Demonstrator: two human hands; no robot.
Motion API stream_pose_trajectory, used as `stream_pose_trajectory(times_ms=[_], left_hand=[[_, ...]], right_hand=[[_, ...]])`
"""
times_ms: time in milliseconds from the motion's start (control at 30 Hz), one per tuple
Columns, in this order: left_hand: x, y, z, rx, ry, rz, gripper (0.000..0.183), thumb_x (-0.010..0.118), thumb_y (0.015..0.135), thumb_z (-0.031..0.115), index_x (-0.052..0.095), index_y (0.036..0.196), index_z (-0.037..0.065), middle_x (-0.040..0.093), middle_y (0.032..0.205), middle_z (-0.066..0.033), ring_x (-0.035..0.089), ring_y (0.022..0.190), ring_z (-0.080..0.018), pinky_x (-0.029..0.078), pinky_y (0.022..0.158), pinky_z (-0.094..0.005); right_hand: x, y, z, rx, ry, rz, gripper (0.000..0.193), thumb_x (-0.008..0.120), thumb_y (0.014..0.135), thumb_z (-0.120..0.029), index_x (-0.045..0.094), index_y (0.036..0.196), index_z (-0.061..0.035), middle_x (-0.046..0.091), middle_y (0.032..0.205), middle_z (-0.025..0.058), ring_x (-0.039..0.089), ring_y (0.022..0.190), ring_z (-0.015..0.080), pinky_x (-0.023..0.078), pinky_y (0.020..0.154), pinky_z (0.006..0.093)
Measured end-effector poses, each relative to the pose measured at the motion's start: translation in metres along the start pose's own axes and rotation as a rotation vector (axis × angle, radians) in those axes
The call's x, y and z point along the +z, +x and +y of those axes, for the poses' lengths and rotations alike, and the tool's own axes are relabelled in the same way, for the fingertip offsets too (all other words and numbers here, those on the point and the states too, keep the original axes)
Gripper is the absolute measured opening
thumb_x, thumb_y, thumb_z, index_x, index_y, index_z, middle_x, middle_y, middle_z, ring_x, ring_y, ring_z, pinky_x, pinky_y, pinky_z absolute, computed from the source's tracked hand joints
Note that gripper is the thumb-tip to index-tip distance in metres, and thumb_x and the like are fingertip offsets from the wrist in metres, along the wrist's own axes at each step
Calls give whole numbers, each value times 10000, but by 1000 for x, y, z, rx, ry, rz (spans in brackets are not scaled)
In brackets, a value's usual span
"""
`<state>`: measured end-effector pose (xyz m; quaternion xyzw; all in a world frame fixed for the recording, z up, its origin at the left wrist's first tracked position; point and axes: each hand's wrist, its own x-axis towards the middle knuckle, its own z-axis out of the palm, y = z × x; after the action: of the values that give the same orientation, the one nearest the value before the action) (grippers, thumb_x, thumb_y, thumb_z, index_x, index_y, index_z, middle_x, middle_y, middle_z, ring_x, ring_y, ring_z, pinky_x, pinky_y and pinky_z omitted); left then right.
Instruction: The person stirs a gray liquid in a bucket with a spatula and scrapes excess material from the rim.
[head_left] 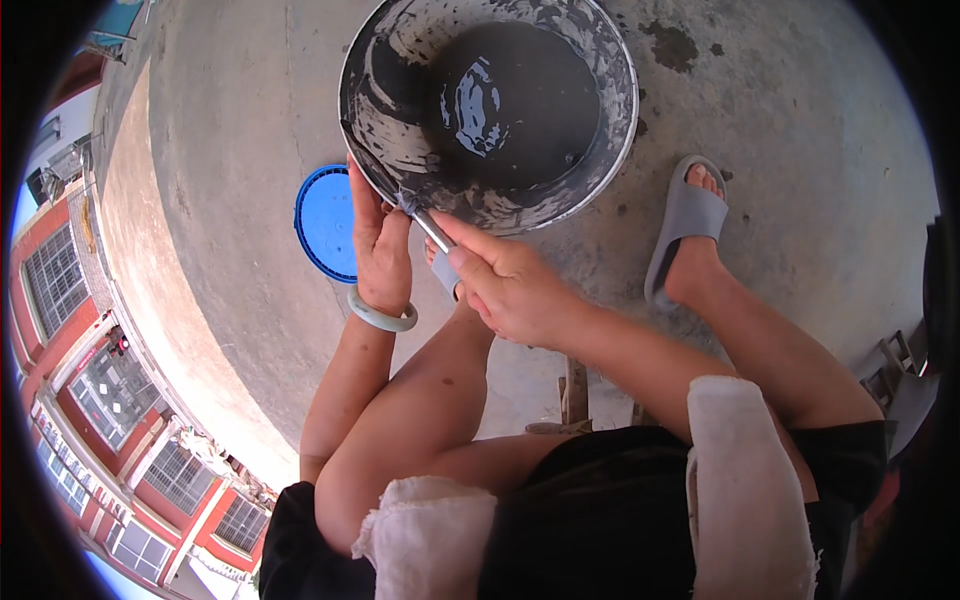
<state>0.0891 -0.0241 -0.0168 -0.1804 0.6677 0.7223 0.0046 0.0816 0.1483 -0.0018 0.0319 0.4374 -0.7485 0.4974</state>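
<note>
- while my right hand is clamped on the metal handle, a firm, even hold should serve best.
- the handle's far end is at the near-left rim of the bucket; working over the grey liquid should limit mess.
- my left hand is beside it; whether it grips, i cannot tell.

pale bangle, black shorts, grey slide sandals

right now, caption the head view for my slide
Right hand holding a silvery tool at a bucket of dark liquid, left hand at its rim.
</note>
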Motion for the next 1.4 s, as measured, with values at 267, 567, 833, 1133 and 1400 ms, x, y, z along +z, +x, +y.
stream_pose_trajectory(times_ms=[267, 567, 833, 1133, 1400], left_hand=[[-6, 1, -5, 6, 5, 3, 709, 387, 872, -57, 99, 1509, 63, 335, 1471, -81, 428, 1243, -170, 361, 1018, -296], [-5, 0, -6, 35, 6, -12, 706, 351, 856, -77, 106, 1506, 52, 332, 1475, -82, 423, 1252, -170, 353, 1018, -290], [-6, 3, -8, 25, -19, 32, 729, 342, 841, -96, 102, 1510, 67, 325, 1482, -85, 408, 1274, -178, 341, 1036, -303], [-6, 0, -7, 18, 1, -12, 685, 315, 850, -68, 168, 1503, 78, 313, 1499, -63, 365, 1319, -182, 307, 1070, -302], [-7, 0, -6, 41, 5, -16, 741, 364, 840, -93, 103, 1513, 76, 317, 1485, -71, 422, 1242, -158, 342, 1027, -285]], right_hand=[[-13, -2, -14, 125, 177, -76, 459, 378, 1018, -227, 313, 1458, -112, 401, 600, -14, 364, 464, 67, 353, 411, 239], [3, -19, -23, 174, 117, -67, 475, 363, 1018, -217, 272, 1473, -118, 408, 597, -8, 380, 474, 72, 361, 424, 237], [6, -17, -10, -41, -157, 30, 463, 386, 993, -168, 325, 1432, -36, 589, 858, 119, 538, 735, 170, 453, 749, 318], [-2, -13, -2, -123, -376, 68, 460, 396, 985, -163, 339, 1426, -47, 622, 948, 214, 610, 823, 259, 456, 818, 341], [0, -10, -6, -81, -380, 26, 471, 386, 983, -144, 323, 1442, -59, 599, 1168, 183, 597, 1013, 227, 430, 923, 320]])
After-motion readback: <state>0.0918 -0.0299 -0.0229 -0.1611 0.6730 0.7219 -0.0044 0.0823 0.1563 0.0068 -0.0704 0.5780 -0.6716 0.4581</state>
